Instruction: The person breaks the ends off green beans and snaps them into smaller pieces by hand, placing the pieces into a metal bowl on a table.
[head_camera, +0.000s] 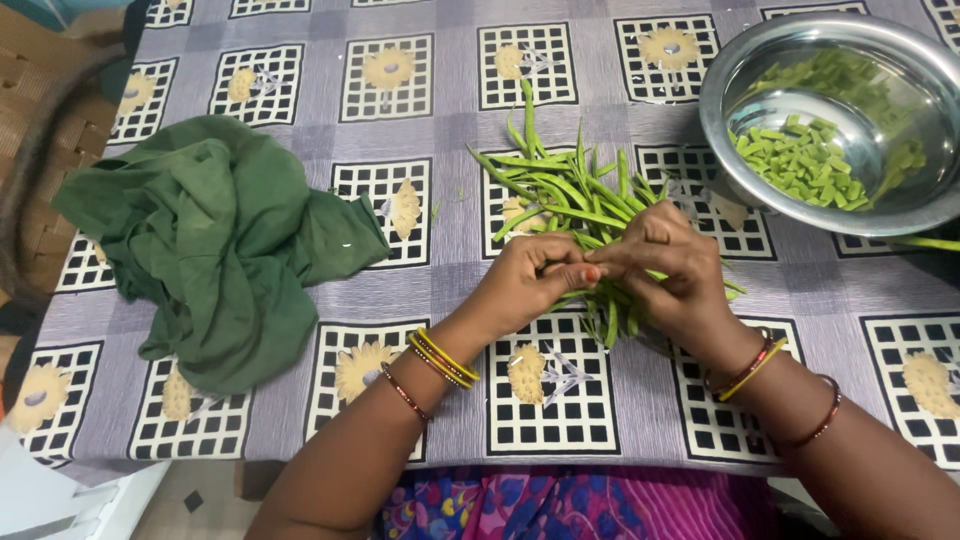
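Beans (570, 195), long and green, lie in a loose heap at the middle of the worktop (300, 25), and both hands meet at the heap's six o'clock edge. The left hand (525, 280) is clenched in a pinching grip, thumb and fingertips pressed together against a bean end; the right hand (665, 270) closes on the same spot from three o'clock, its fingers curled round a small bundle of pods whose ends poke out below the palm. The two grips touch one another, a red-painted nail showing where they join. Both wrists carry bangles (440, 360), yellow and dark red.

From the hands the heap fans out toward twelve o'clock, a few pods stretching well up the cloth. At two o'clock from the heap, near it but apart, sits a steel bowl (730, 60) holding short chopped bean pieces (800, 165) gathered on its lower right side. One whole pod lies just beside the bowl at its five o'clock rim. At nine o'clock from the hands, well apart, a crumpled green cloth (215, 240) rests on the worktop, which wears a lilac covering printed with black grid squares and pale flowers. A bright patterned garment shows at six o'clock, below the table edge.
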